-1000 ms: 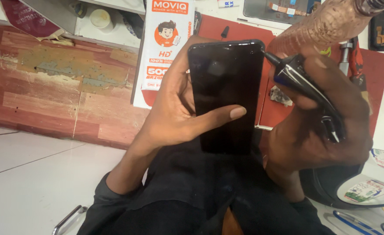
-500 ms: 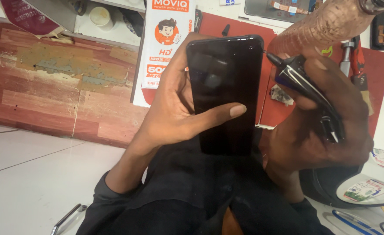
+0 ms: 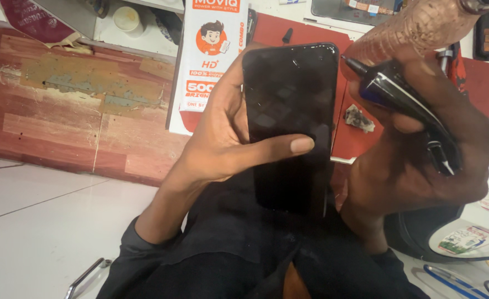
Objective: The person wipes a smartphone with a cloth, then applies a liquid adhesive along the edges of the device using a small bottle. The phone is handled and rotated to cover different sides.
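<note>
Hiding most of the red mat (image 3: pixel 480 83) behind it, a black smartphone (image 3: pixel 290 124) stands upright in the left hand (image 3: pixel 222 144), fingers wrapped round its left edge, thumb across the dark glass. The right hand (image 3: pixel 421 160), fingers closed on a dark pen-like tool (image 3: pixel 405 108), touches the phone's right edge. White floor (image 3: pixel 45 221) lies open at left.

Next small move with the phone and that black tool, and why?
Probably tilt the tool down so its tip meets the phone at its upper right edge. The left hand already braces the phone, thumb across the dark screen; the right hand holds the tool just beside that edge, tip apart from it.
</note>
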